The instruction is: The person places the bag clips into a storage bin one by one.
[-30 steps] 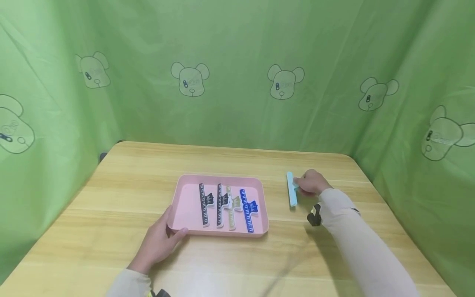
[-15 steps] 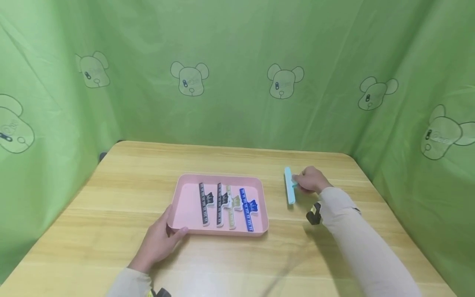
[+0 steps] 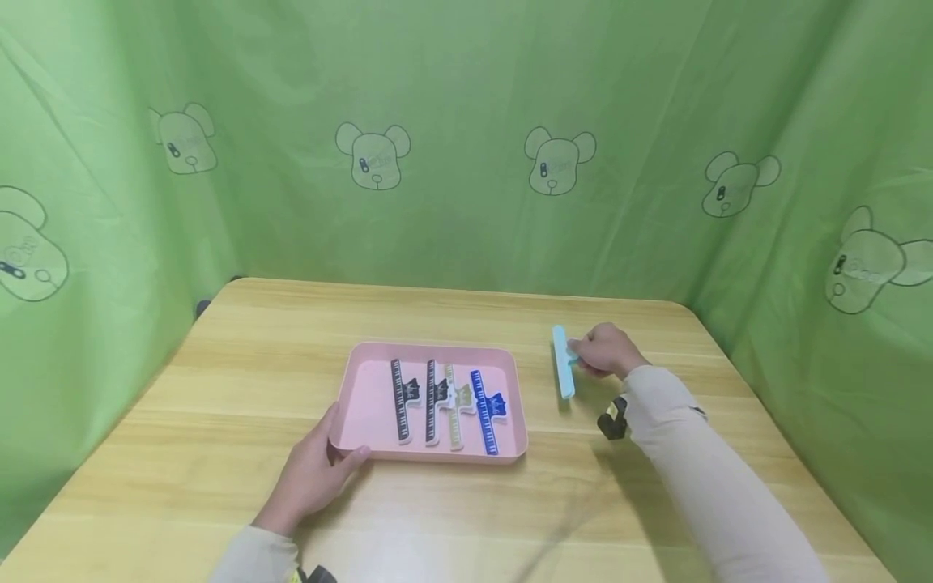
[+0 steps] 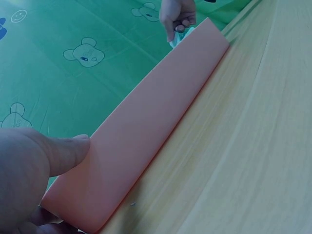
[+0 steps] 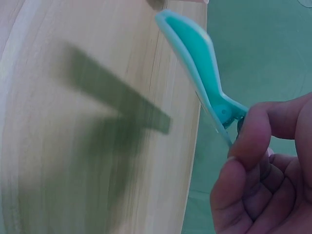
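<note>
My right hand (image 3: 607,350) pinches a light-blue long-jawed clip (image 3: 563,362) by its handle, right of the tray. In the right wrist view the clip (image 5: 197,53) is held over the tabletop, its shadow apart from it. My left hand (image 3: 312,470) grips the near left corner of a pink tray (image 3: 364,397). In the left wrist view the thumb lies against the tray's outer wall (image 4: 131,131), with fingers round the corner. Inside the tray lie two black clips (image 3: 401,402) (image 3: 432,403), a pale gold clip (image 3: 456,409) and a blue clip (image 3: 486,413), roughly side by side.
A wood-grain table (image 3: 452,518) carries the tray near its middle. Green curtains (image 3: 466,227) printed with bear heads hang behind the table and on both sides. Small black devices (image 3: 614,418) are strapped at the wrists.
My right hand has moved slightly left and away from me with the light-blue clip, bringing it closer to the tray. The left hand and the tray have stayed put.
</note>
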Available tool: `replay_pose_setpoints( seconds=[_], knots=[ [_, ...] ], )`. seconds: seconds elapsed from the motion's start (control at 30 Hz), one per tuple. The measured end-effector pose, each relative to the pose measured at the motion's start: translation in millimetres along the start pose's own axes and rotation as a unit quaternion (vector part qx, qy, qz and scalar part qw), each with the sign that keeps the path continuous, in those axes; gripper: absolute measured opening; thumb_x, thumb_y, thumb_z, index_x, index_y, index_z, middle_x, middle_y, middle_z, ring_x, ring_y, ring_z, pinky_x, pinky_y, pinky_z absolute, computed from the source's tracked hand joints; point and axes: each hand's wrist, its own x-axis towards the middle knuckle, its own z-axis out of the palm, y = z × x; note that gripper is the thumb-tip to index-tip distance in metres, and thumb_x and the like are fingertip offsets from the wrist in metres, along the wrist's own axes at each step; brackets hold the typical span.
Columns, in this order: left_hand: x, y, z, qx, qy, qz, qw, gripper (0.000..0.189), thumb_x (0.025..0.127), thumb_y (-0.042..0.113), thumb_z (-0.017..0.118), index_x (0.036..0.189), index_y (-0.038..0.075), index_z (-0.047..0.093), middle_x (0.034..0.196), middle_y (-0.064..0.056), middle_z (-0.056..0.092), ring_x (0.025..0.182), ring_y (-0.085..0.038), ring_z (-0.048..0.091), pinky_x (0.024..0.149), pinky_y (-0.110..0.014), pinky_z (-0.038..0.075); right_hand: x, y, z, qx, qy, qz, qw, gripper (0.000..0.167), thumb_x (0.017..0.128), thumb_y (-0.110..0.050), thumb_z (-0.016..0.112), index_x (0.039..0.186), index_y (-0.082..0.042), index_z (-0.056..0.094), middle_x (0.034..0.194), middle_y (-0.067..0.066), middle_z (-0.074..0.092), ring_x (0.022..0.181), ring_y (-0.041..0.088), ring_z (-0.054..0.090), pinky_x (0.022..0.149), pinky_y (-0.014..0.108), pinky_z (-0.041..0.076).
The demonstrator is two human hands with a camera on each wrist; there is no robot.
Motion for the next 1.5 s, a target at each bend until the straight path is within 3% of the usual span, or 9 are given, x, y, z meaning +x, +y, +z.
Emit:
replay_pose_setpoints(
  seconds=[1.5],
  knots=[
    [-1.8, 1.7, -0.5, 0.004, 0.004, 0.003, 1.0000, 0.087, 0.087, 0.029, 0.072, 0.153, 0.002, 0.021, 0.144, -0.027, 0.042, 0.125, -0.042, 0.049, 0.104, -0.054, 0.040, -6.4, -41.8, 14.1, 0.017, -0.004, -0.027, 0.9995, 0.035, 0.099, -0.025, 0.053, 0.074, -0.001, 0.060, 0.066, 0.008, 0.061, 0.054, 0.013, 0.054, 0.056, 0.026, 0.054]
  ],
)
